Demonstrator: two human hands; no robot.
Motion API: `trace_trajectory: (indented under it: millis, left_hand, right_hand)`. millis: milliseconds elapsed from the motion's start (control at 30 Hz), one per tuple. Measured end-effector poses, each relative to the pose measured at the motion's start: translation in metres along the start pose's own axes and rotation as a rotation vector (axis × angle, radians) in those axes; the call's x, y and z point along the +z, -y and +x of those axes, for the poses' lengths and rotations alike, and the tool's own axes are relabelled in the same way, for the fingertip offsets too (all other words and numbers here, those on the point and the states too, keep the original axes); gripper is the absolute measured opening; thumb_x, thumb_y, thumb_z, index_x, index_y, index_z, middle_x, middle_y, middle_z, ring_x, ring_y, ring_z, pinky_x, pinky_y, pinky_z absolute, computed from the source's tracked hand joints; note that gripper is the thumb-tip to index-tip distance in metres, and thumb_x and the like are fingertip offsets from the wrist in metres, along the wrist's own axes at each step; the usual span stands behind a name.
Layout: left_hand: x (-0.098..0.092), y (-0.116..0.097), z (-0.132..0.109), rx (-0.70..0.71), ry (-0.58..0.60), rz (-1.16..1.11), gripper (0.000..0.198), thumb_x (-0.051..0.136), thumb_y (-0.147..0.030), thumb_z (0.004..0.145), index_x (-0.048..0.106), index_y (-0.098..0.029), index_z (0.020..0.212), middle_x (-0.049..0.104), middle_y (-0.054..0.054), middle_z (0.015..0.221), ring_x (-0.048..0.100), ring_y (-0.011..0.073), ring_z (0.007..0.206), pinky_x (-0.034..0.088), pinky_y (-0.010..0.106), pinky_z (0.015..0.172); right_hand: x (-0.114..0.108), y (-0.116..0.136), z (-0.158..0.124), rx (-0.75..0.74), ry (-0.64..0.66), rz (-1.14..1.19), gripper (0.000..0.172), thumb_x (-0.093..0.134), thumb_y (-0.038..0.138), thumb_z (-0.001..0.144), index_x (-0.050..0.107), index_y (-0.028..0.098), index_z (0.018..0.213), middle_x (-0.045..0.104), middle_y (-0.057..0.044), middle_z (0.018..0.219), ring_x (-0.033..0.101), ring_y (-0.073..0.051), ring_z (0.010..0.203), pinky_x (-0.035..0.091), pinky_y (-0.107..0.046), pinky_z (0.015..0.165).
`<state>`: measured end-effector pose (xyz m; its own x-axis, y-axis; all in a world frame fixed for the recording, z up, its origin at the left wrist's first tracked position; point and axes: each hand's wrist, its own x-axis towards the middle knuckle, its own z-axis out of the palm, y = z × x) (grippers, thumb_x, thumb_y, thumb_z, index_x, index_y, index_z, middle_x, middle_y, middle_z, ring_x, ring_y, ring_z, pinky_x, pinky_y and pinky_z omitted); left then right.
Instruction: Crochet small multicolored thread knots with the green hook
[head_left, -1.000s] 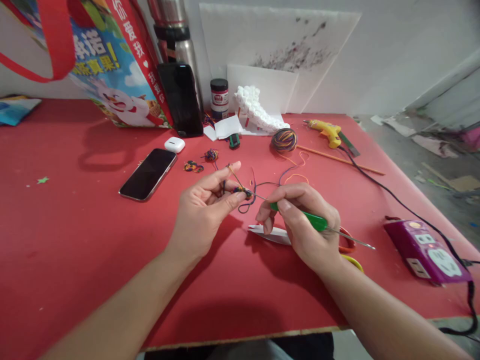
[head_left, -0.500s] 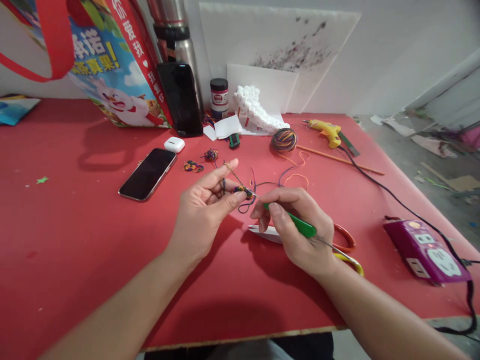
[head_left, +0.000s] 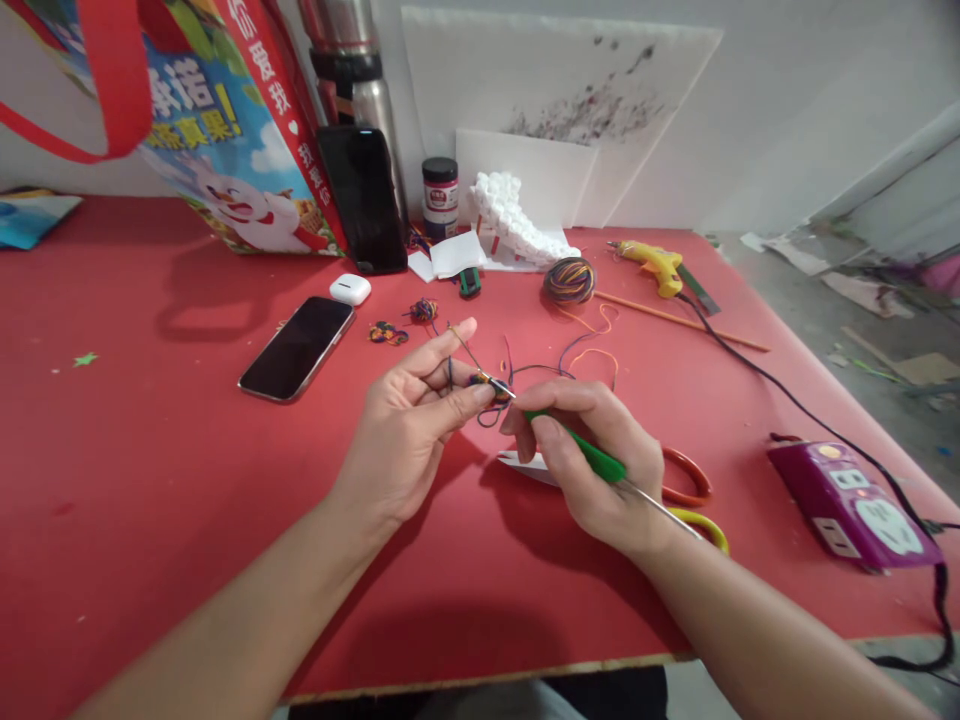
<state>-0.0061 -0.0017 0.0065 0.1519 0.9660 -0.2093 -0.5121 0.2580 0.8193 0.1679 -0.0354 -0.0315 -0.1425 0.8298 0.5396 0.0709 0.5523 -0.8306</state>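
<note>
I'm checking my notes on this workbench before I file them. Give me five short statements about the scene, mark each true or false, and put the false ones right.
1. The right hand holds a hook with a green handle. True.
2. The left hand pinches a small yarn piece. True.
3. The scissors hang on the wall. False: the scissors lie on the red table, partly covered from view by the right hand.
4. The white case sits on top of the flat phone. False: the white case lies on the table beside the flat phone.
5. The yellow glue gun lies to the right of the yarn ball. True.
</note>
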Motion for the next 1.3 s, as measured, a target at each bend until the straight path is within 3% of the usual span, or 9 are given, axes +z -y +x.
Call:
trace_trajectory:
  millis: [233, 333, 467, 567, 733, 867, 1300]
  left_hand:
    - [0.0, 0.0, 0.0, 0.041, 0.072, 0.02, 0.05, 0.093, -0.012, 0.071, 0.085, -0.026, 0.118, 0.072, -0.004, 0.076, 0.067, 0.0087, 0.072, 0.058, 0.02, 0.075]
    - [-0.001, 0.002, 0.0, 0.067, 0.077, 0.028, 0.047, 0.095, -0.015, 0.07, 0.087, -0.027, 0.115, 0.072, -0.004, 0.079, 0.066, 0.0081, 0.075, 0.057, 0.019, 0.076]
    - [-0.002, 0.005, 0.002, 0.101, 0.026, 0.067, 0.033, 0.095, -0.028, 0.077, 0.089, -0.027, 0.109, 0.071, -0.003, 0.077, 0.059, 0.0048, 0.068, 0.051, 0.014, 0.066]
    - [-0.003, 0.007, 0.003, 0.114, 0.001, 0.097, 0.033, 0.095, -0.026, 0.076, 0.089, -0.029, 0.109, 0.069, -0.004, 0.073, 0.058, 0.0044, 0.067, 0.049, 0.014, 0.066]
    - [-0.004, 0.005, 0.004, 0.079, 0.022, 0.054, 0.039, 0.095, -0.017, 0.07, 0.089, -0.029, 0.107, 0.07, -0.003, 0.078, 0.063, 0.0075, 0.076, 0.054, 0.018, 0.078]
    - [-0.005, 0.005, 0.004, 0.071, 0.026, 0.09, 0.043, 0.093, -0.018, 0.073, 0.087, -0.029, 0.114, 0.07, -0.003, 0.081, 0.065, 0.0102, 0.079, 0.056, 0.024, 0.083]
    - [-0.001, -0.001, -0.002, 0.162, 0.039, 0.306, 0.068, 0.085, -0.014, 0.081, 0.071, -0.031, 0.146, 0.07, -0.005, 0.076, 0.067, 0.0133, 0.074, 0.058, 0.027, 0.078]
  right_hand:
    - [-0.001, 0.002, 0.005, -0.075, 0.031, -0.13, 0.03, 0.058, 0.008, 0.104, 0.066, 0.023, 0.129, 0.071, -0.003, 0.099, 0.068, -0.014, 0.081, 0.059, -0.032, 0.078]
    - [-0.001, 0.003, 0.007, -0.12, -0.016, -0.202, 0.029, 0.06, 0.009, 0.102, 0.069, 0.022, 0.127, 0.071, -0.006, 0.106, 0.069, -0.018, 0.092, 0.06, -0.036, 0.084]
    - [-0.002, 0.003, 0.008, -0.069, -0.075, -0.172, 0.023, 0.063, 0.013, 0.103, 0.073, 0.023, 0.121, 0.069, -0.012, 0.121, 0.073, -0.024, 0.108, 0.064, -0.04, 0.084]
    - [-0.001, 0.003, 0.009, -0.024, -0.058, -0.116, 0.018, 0.064, 0.016, 0.104, 0.075, 0.023, 0.116, 0.073, -0.012, 0.119, 0.075, -0.026, 0.113, 0.066, -0.042, 0.084]
    - [0.0, 0.003, 0.01, 0.025, -0.059, -0.091, 0.013, 0.066, 0.019, 0.104, 0.076, 0.025, 0.111, 0.077, -0.01, 0.114, 0.077, -0.026, 0.112, 0.068, -0.045, 0.09]
    - [0.0, 0.0, 0.011, 0.036, -0.055, -0.111, 0.009, 0.067, 0.022, 0.104, 0.075, 0.024, 0.109, 0.077, -0.01, 0.111, 0.078, -0.025, 0.107, 0.068, -0.044, 0.09]
    - [-0.001, -0.001, 0.01, 0.02, -0.053, -0.155, 0.009, 0.067, 0.023, 0.105, 0.073, 0.025, 0.112, 0.076, -0.006, 0.103, 0.073, -0.019, 0.085, 0.065, -0.038, 0.078]
